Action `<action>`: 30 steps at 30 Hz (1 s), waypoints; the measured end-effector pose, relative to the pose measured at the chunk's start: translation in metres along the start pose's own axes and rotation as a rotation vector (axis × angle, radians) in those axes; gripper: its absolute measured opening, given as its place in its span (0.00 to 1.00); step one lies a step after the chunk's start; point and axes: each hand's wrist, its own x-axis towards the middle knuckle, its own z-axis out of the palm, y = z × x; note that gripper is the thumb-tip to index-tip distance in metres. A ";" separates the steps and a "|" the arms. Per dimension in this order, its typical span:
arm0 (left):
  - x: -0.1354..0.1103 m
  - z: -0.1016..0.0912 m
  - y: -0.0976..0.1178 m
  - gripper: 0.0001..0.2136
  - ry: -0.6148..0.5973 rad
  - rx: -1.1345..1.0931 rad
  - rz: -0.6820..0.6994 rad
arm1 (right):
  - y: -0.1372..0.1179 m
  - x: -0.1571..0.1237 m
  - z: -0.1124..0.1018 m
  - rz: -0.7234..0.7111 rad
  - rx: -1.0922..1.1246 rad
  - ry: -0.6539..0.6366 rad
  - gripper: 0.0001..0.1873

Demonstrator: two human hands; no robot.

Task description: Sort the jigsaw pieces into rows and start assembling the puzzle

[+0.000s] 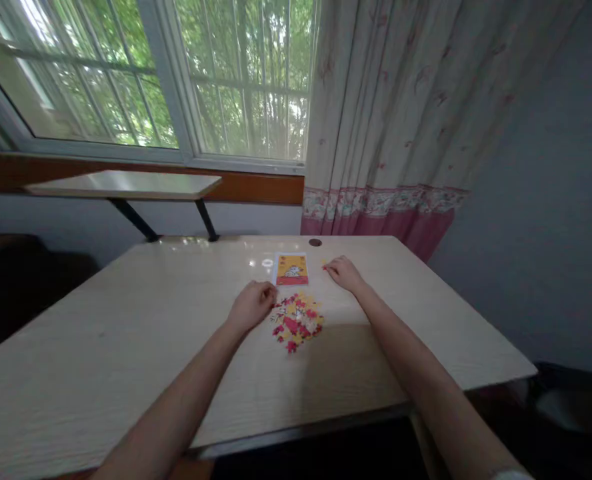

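Left hand (pixel 251 305) curled at puzzle pieces (pixel 297 321) (grip unclear); right hand (pixel 343 272) released, flat beside card (pixel 291 269); tabletop (pixel 126 320) stretches leftward.

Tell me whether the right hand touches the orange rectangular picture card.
Apart: the head view shows bare wooden table between the right hand and the orange picture card.

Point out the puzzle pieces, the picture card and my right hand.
puzzle pieces (pixel 297 322): head view, middle of the pile.
picture card (pixel 291 269): head view, centre of its face.
right hand (pixel 343 272): head view, its back.
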 end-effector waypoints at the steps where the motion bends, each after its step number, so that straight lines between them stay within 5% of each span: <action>1: 0.000 0.000 0.000 0.08 0.001 0.000 0.002 | -0.001 0.000 0.000 0.009 -0.001 0.010 0.13; 14: 0.000 -0.001 -0.001 0.07 -0.021 0.008 0.015 | -0.013 0.006 0.001 0.185 -0.049 0.018 0.18; 30: 0.003 0.004 -0.014 0.16 0.045 0.215 0.028 | -0.013 0.002 -0.001 0.127 -0.005 0.060 0.12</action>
